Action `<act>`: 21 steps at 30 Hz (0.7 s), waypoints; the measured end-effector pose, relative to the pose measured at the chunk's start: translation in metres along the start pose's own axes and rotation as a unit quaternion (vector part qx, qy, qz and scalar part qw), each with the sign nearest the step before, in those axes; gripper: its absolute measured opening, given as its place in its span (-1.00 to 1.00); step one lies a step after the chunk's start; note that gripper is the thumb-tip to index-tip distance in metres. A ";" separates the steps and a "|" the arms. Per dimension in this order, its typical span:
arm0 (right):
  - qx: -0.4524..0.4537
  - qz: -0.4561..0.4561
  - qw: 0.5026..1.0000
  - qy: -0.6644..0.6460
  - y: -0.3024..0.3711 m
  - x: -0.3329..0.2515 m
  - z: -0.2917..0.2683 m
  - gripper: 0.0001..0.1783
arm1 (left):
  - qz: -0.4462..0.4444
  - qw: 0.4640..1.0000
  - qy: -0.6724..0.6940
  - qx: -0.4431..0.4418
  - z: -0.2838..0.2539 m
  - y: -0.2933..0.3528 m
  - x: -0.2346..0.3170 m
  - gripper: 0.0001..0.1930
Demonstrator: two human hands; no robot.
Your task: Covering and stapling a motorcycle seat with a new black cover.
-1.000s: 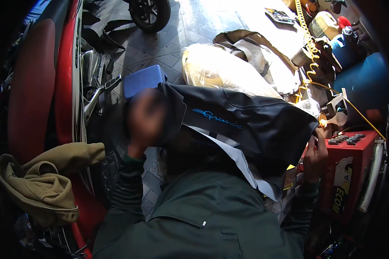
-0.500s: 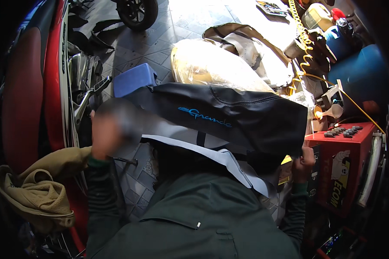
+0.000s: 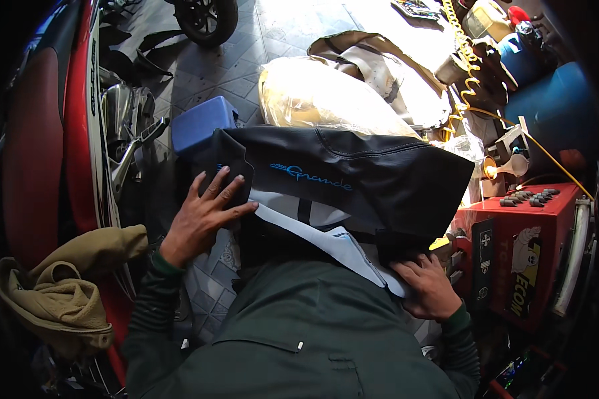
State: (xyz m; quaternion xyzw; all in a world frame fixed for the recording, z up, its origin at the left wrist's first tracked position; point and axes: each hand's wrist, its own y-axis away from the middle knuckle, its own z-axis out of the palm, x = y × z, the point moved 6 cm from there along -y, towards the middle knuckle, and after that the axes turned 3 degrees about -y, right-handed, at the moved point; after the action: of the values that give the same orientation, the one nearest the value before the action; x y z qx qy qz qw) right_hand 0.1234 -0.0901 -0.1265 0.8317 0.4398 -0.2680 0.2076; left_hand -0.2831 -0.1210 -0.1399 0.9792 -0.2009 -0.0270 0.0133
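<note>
A black leatherette seat cover (image 3: pixel 393 169) with blue lettering, a stitched seam and a pale grey lining lies spread across in front of my lap. My left hand (image 3: pixel 209 213) rests with fingers spread on its left end, where a flap is folded over; the thumb touches the lining's edge. At the near right corner my right hand (image 3: pixel 427 282) has its fingers closed on the cover's edge, with the thumb hidden. Just beyond the cover lies a foam seat pad (image 3: pixel 333 93) wrapped in clear plastic.
A red motorbike (image 3: pixel 80 159) stands along the left, with a tan cloth (image 3: pixel 66 292) draped near it. Past the cover are a blue plastic stool (image 3: pixel 203 123) and an old pale cover (image 3: pixel 412 86). On the right are a red metal box (image 3: pixel 526 246) and a coiled yellow hose (image 3: pixel 469 66).
My left hand has come down from a blurred position onto the cover's left end, which is now folded over. My right hand has moved left and nearer along the cover's edge.
</note>
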 end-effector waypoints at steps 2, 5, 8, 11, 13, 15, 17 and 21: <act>-0.037 -0.023 0.987 0.152 0.003 0.003 0.003 -0.66 | 0.019 0.999 -0.018 0.046 -0.004 -0.004 -0.012 -0.62; 0.086 -0.011 0.992 0.088 0.003 0.015 -0.049 -0.72 | -0.052 0.993 0.002 0.104 -0.004 0.011 -0.080 -0.76; 0.306 0.021 0.949 0.075 0.011 -0.009 -0.140 -0.89 | -0.130 0.886 0.277 0.348 -0.062 0.036 -0.164 -0.82; 0.433 0.016 0.892 0.130 0.055 0.000 -0.232 -0.84 | 0.169 0.678 0.585 0.411 -0.157 0.003 -0.188 -0.77; 0.300 -0.137 0.680 0.654 0.038 -0.052 -0.281 -0.75 | 0.037 0.641 0.638 0.425 -0.210 -0.009 -0.214 -0.71; 0.336 -0.052 0.730 0.593 0.063 -0.039 -0.347 -0.62 | 0.071 0.700 0.546 0.455 -0.260 -0.036 -0.199 -0.71; 0.373 -0.080 0.765 0.518 0.084 -0.053 -0.403 -0.60 | 0.089 0.786 0.344 0.506 -0.318 -0.025 -0.220 -0.71; 0.392 -0.010 0.915 0.098 0.062 -0.070 -0.457 -0.58 | 0.093 0.828 -0.054 0.551 -0.396 -0.065 -0.297 -0.71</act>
State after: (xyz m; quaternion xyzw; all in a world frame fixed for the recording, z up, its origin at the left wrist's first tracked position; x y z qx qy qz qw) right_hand 0.2629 0.0986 0.2763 0.8639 0.3262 -0.3379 -0.1822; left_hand -0.5073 0.0621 0.2672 0.7977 -0.2730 0.0364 -0.5365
